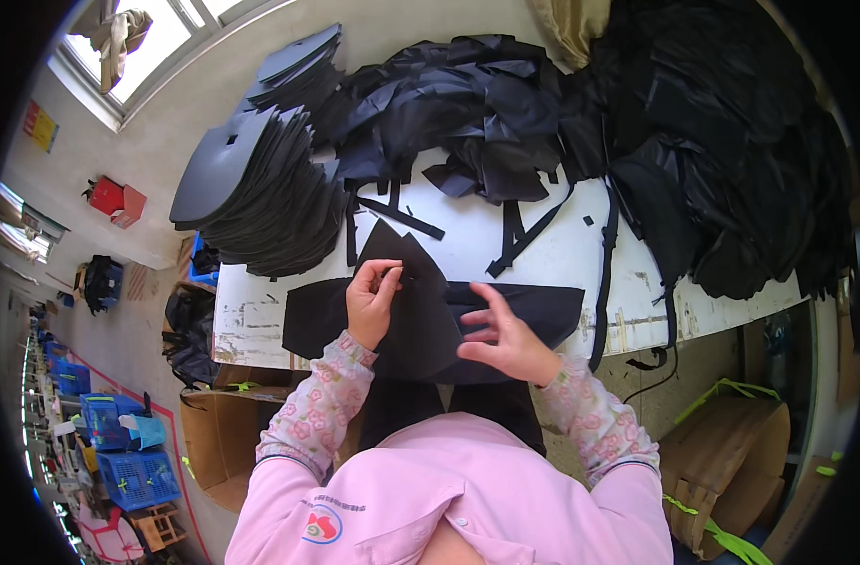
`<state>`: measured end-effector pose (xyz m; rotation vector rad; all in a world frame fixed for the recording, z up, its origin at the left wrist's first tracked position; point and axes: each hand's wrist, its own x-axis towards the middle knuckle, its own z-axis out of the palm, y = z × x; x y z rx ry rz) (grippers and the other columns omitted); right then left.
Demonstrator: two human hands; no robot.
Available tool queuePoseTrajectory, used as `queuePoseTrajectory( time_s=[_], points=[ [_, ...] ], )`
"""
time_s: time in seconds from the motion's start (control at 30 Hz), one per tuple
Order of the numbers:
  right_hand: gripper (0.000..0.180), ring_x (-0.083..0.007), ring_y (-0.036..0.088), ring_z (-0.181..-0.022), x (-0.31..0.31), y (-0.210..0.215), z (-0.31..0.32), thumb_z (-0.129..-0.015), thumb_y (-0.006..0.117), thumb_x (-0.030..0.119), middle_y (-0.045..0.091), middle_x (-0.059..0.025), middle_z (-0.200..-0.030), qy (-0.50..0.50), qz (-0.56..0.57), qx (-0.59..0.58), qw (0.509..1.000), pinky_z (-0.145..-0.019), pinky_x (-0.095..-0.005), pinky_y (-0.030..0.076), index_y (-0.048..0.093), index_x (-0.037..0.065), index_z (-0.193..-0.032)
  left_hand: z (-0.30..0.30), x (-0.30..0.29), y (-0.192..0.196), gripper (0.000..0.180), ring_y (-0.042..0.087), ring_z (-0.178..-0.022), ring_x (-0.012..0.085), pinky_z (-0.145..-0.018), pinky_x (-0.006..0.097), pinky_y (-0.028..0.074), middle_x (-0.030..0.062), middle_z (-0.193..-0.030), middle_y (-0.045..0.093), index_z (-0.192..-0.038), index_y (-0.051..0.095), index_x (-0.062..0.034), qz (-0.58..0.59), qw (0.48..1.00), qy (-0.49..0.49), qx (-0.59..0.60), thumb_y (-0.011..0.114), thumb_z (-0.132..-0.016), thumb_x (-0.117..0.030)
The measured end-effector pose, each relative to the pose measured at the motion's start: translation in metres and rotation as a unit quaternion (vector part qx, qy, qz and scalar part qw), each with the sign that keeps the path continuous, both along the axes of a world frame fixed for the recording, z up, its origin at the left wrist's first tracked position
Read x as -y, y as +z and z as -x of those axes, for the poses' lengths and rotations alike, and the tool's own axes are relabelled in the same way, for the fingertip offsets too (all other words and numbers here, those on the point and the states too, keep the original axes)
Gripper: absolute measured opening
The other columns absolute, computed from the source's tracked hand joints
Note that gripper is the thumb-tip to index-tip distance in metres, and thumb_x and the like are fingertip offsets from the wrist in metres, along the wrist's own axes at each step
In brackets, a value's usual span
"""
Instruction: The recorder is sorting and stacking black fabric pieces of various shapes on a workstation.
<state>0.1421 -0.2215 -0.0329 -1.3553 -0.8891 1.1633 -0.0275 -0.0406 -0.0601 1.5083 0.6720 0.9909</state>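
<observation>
The left hand (372,303) pinches the top edge of a black fabric piece (421,320) lying on the white table (552,254). The right hand (505,341) hovers open just over the fabric's right side.

- Fabric piece (411,311): plain black.
- Stacked cut panels (251,188): dark grey-black.
- Straps (524,231): black.
- Tabletop (562,254): white, scuffed.
- Sleeves (308,405): pink with small flower print.
- Crates (133,471): blue.
- Cardboard box (722,452): brown with green tape.
</observation>
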Motion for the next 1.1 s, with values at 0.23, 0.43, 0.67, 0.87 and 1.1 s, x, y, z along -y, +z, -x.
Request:
queuePoseTrajectory(
  time_s=[0.23, 0.43, 0.67, 0.87, 1.1],
  points=[
    [0.030, -0.0049, 0.052, -0.064, -0.046, -0.027, -0.039, -0.091, 0.062, 0.005, 0.058, 0.0006, -0.079, -0.036, -0.011, 0.093, 0.995, -0.060, -0.0210, 0.044, 0.057, 0.006, -0.120, 0.027, -0.019, 0.041, 0.013, 0.056, -0.062, 0.0063, -0.061, 0.020, 0.044, 0.0001, -0.073, 0.061, -0.107, 0.065, -0.0025, 0.000, 0.999, 0.002, -0.035, 0.060, -0.099, -0.012],
    [0.021, -0.0151, 0.064, -0.087, -0.037, -0.073, -0.114, -0.087, 0.062, 0.002, 0.070, -0.0065, -0.090, -0.019, 0.019, 0.263, 0.965, -0.083, -0.0288, 0.051, 0.069, 0.004, -0.107, 0.114, -0.054, 0.073, 0.013, 0.055, -0.054, 0.0083, -0.051, 0.020, 0.041, -0.0001, -0.070, 0.061, -0.103, 0.066, -0.0036, 0.088, 0.985, 0.146, 0.020, 0.063, -0.097, -0.014],
    [0.020, -0.0293, 0.067, -0.092, -0.009, -0.077, -0.121, -0.086, 0.062, 0.004, 0.071, -0.0147, -0.097, -0.038, 0.058, 0.248, 0.966, -0.087, -0.0337, 0.051, 0.070, 0.002, -0.105, 0.275, -0.126, -0.006, 0.021, 0.060, -0.065, 0.0123, -0.059, 0.027, 0.047, 0.0010, -0.079, 0.064, -0.099, 0.066, -0.0047, 0.097, 0.910, 0.240, -0.325, 0.074, -0.088, -0.021],
    [0.024, -0.0333, 0.065, -0.095, -0.003, -0.049, -0.107, -0.084, 0.067, 0.010, 0.067, -0.0144, -0.101, -0.061, 0.007, 0.384, 0.921, -0.086, -0.0365, 0.051, 0.068, 0.003, -0.108, 0.051, -0.054, 0.030, 0.038, 0.057, -0.115, 0.0326, -0.100, 0.039, 0.044, 0.0157, -0.117, 0.064, -0.115, 0.064, -0.0027, -0.270, 0.905, -0.111, -0.309, 0.075, -0.085, -0.024],
    [0.039, -0.0350, 0.063, -0.098, -0.002, -0.020, -0.081, -0.078, 0.075, 0.011, 0.062, -0.0135, -0.105, -0.048, -0.054, 0.389, 0.918, -0.084, -0.0383, 0.051, 0.063, 0.008, -0.115, -0.093, -0.046, 0.001, 0.052, 0.062, -0.107, 0.0226, -0.096, 0.034, 0.048, 0.0118, -0.114, 0.068, -0.126, 0.059, 0.0008, -0.022, 0.757, -0.513, -0.404, 0.079, -0.083, -0.020]
  ],
)
